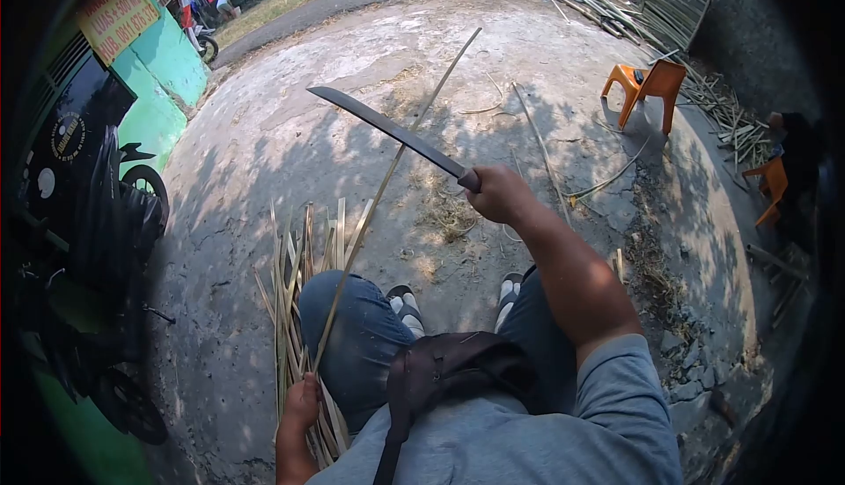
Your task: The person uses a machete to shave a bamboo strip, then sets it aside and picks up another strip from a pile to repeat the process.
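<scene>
Clamped around the dark handle of a long dark-bladed steel machete (387, 128): right hand (497, 193), raised at centre frame, blade slanting up toward ten o'clock. Closed near seven o'clock on the low end of a long thin pale bamboo strip (387, 186): left hand (299, 406), beside the left knee. Strip running up toward one o'clock, crossing the blade partway along; whether touching or passing just behind, hard to tell.

To shave well, probably: keep the edge shallow against the strip, stroke away from the body, hold the lower end firm, keep knees and sandalled feet out of the blade's path.

Heaped at eight o'clock beside the leg: bundle of flat split bamboo slats (295, 265). Underfoot, cracked grey concrete yard (290, 133), dappled with shade, littered with shavings. At two o'clock, orange plastic chair (647, 89) and stacked bamboo poles (731, 115). At nine o'clock, parked black motorcycle (106, 212) against a green wall (163, 80).
</scene>
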Available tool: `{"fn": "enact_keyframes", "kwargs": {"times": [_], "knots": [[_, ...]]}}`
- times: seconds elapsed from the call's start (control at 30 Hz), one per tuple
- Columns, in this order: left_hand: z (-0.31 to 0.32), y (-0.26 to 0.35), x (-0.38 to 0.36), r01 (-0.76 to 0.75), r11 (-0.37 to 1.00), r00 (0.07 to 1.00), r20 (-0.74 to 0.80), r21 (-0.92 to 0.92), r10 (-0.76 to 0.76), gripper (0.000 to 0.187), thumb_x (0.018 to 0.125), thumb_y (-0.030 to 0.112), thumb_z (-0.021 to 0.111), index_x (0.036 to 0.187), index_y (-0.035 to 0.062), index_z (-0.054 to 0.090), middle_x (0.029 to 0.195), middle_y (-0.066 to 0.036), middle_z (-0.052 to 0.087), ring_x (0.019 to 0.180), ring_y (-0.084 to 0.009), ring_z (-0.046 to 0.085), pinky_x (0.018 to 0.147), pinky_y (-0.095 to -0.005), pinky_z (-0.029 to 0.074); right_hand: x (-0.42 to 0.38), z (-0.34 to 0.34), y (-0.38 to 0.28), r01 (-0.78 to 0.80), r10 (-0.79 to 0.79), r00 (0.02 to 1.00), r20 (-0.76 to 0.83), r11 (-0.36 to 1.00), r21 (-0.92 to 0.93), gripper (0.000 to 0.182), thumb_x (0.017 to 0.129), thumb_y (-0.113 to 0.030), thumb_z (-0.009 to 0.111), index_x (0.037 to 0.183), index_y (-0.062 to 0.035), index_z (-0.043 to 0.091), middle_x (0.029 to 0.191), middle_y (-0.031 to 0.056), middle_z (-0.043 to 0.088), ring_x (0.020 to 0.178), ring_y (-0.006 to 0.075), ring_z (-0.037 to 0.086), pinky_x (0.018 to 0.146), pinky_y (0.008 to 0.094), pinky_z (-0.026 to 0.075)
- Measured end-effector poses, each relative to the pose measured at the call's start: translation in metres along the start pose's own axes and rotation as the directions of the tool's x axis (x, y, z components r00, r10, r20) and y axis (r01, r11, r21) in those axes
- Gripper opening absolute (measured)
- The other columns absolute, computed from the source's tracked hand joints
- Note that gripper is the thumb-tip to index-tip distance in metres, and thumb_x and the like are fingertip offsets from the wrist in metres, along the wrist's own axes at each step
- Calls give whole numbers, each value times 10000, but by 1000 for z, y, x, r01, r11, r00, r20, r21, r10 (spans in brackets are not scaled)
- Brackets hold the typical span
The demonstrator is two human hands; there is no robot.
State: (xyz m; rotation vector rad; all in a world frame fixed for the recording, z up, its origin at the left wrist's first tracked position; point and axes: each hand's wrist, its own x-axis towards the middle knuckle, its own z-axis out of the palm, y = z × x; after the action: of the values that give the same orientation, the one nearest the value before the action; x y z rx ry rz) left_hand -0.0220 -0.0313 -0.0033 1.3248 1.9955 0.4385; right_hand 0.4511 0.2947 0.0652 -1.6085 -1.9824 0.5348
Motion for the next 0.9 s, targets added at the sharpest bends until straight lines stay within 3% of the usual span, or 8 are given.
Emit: {"fn": "enact_keyframes", "kwargs": {"times": [0.1,0.17,0.3,0.47,0.63,0.73,0.83,0.9], "knots": [[2,2,1,1,1000,1000,-2,16,-1,844,1073,698,278,718,-1,592,665,-89,575,657,-228,574,679,-399,459,-17,1,-24,86,-80,995,59,992,-94,156,866,-225,681,991,-175,759,950,146,748,924,385,724,804,506,578],[6,3,2,-29,999,999,-23,26,30,869,1075,704,238,703,4,596,643,-81,565,639,-228,567,665,-394,450,-33,2,-52,230,-172,954,247,947,-226,141,856,-212,680,977,-169,739,938,135,751,911,373,732,788,506,578],[2,7,-2,-9,1000,999,-43,-7,9,829,1072,687,319,748,-13,621,676,-108,608,682,-244,614,696,-407,479,-49,27,-78,492,-389,847,363,832,-256,69,833,-196,668,889,-171,700,786,105,724,751,350,737,683,485,560],[11,5,-5,-40,998,988,-147,44,46,809,1064,677,357,779,-27,634,673,-172,613,674,-321,648,674,-447,481,-29,15,-62,393,-303,896,323,881,-263,119,802,-193,697,908,-156,736,863,111,745,856,349,742,745,480,581],[16,29,-11,-40,983,965,-248,179,85,768,1041,663,413,820,-32,654,698,-267,598,722,-489,645,663,-512,479,1,5,-13,-26,29,999,44,997,-74,190,873,-222,674,1023,-138,755,964,168,754,952,388,725,823,489,579],[12,37,-15,-34,974,955,-279,223,97,755,1036,658,425,833,-29,666,713,-278,609,757,-520,644,664,-527,481,3,9,7,17,-17,1000,9,997,70,163,885,-246,707,958,-102,730,902,183,738,869,417,712,761,496,561],[12,39,-16,-36,971,950,-293,237,107,746,1036,653,429,843,-24,676,724,-277,619,774,-524,647,665,-530,484,-8,-1,-10,-50,55,990,134,998,-35,216,894,-248,671,1068,-157,761,992,169,755,964,388,724,841,490,576],[13,39,-17,-25,973,952,-293,231,94,739,1036,651,432,851,-20,682,732,-276,625,782,-524,649,666,-531,485,-19,-5,-35,25,-1,978,210,994,-110,210,893,-242,669,1060,-154,761,977,169,754,952,388,728,837,492,579]]}}
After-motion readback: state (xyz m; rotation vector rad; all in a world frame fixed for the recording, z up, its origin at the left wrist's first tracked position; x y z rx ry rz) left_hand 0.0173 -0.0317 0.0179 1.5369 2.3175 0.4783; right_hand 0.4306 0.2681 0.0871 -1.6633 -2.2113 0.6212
